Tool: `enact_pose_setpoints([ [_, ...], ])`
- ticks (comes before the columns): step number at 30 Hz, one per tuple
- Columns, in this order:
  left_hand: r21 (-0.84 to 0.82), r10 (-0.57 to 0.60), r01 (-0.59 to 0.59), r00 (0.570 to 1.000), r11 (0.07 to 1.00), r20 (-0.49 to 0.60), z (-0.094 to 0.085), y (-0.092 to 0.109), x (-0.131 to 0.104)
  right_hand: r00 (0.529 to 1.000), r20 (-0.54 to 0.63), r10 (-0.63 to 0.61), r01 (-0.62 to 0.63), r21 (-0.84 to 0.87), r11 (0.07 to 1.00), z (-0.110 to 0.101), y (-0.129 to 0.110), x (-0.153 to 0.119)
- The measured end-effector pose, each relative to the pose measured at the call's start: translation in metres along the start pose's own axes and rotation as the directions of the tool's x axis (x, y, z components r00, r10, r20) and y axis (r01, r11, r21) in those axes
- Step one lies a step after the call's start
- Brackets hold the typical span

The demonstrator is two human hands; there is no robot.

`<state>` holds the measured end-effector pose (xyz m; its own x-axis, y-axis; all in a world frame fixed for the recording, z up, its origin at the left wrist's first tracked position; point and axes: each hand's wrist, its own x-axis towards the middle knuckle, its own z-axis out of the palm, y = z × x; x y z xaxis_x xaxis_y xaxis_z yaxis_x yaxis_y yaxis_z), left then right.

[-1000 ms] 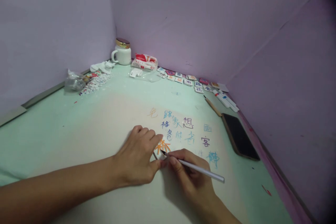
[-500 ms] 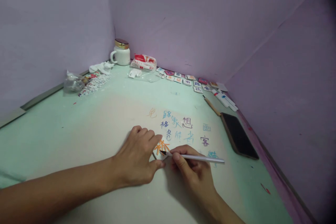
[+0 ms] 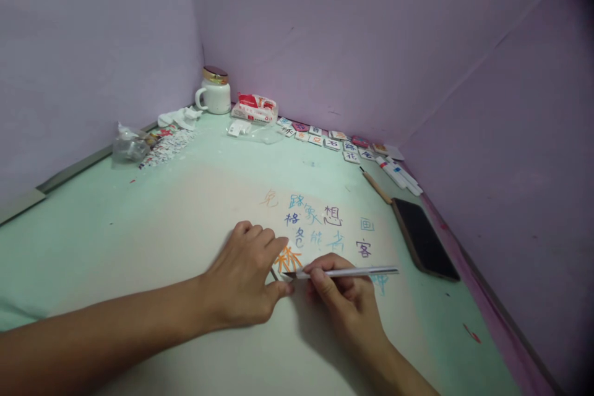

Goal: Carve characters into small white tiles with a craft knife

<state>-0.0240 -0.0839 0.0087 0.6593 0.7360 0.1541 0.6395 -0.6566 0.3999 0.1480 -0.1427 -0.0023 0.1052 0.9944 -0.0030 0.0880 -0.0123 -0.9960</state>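
Observation:
My right hand [image 3: 346, 297] grips a craft knife [image 3: 362, 271] with a silver handle, held almost level. Its dark blade tip is at the lower edge of a small white tile [image 3: 288, 258] marked with an orange character. My left hand [image 3: 248, 278] is closed at the tile's left side, thumb below and fingers above. The hand hides part of the tile, and a short dark edge shows beside the thumb. Just beyond, characters in blue, purple and orange [image 3: 331, 216] are marked on the pale tabletop [image 3: 208, 198].
A phone [image 3: 424, 238], a wooden-handled tool [image 3: 375, 185] and white pens [image 3: 399, 175] lie to the right. Several character tiles [image 3: 332, 144] line the back wall. Farther left are a red-and-white packet [image 3: 255, 109], a lidded mug [image 3: 216, 96], paper scraps [image 3: 169, 147] and a plastic bag [image 3: 130, 145].
The knife handle has swung slightly upward and away, so it lies more level, and the blade tip has dropped slightly along the tile's edge. My left hand stays almost still.

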Motion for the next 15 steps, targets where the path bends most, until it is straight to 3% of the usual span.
enact_pose_setpoints([
  [3, 0.004, -0.003, 0.003, 1.0, 1.0, 0.003, 0.0006, -0.0003, 0.0006, 1.0, -0.025, 0.003, -0.003, -0.011, 1.0, 0.0003, 0.0003, -0.0002],
  [15, 0.033, 0.01, -0.01, 1.0, 0.999, -0.009, 0.0013, 0.0002, -0.0001, 0.958, 0.052, -0.28, 0.285, -0.236, 0.929, 0.0006, 0.0026, 0.0],
])
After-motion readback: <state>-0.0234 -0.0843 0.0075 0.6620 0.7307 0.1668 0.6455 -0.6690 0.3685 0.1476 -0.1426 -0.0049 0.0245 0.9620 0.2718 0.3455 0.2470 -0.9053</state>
